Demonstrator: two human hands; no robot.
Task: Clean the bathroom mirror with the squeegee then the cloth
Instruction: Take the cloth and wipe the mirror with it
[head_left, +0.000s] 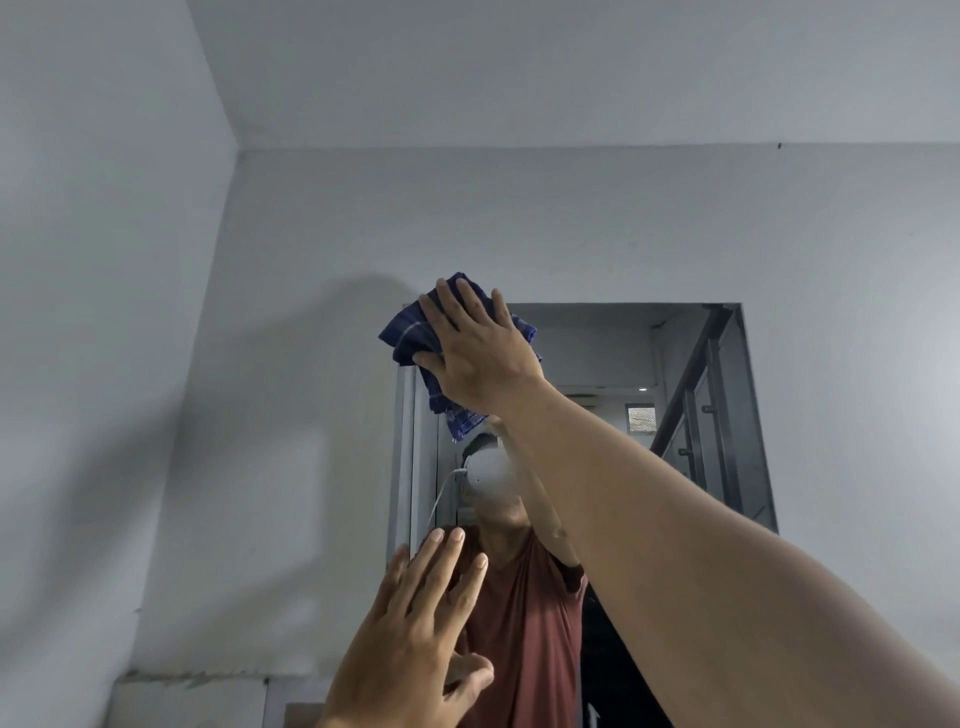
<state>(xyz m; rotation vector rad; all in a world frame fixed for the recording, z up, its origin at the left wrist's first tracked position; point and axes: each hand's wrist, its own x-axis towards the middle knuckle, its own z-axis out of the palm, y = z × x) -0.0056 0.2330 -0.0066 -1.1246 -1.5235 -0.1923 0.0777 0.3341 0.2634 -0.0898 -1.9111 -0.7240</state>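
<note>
Right hand (480, 353), fingers straight, pressed cloth (408, 332) flat on mirror (597, 353), high, far; left hand (410, 623) splayed, empty, below, nearer.

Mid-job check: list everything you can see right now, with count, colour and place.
mirror: one, faces the camera; edges unclear
cloth: one, dark blue checked, upper centre, against the mirror
reflected person: one, red shirt, lower centre
reflected doorway: one, centre right
reflected stair rail: one, dark, inside the doorway
squeegee: none in view
right hand: flat on the cloth, fingers straight
left hand: lower centre, fingers straight, holds nothing
</note>
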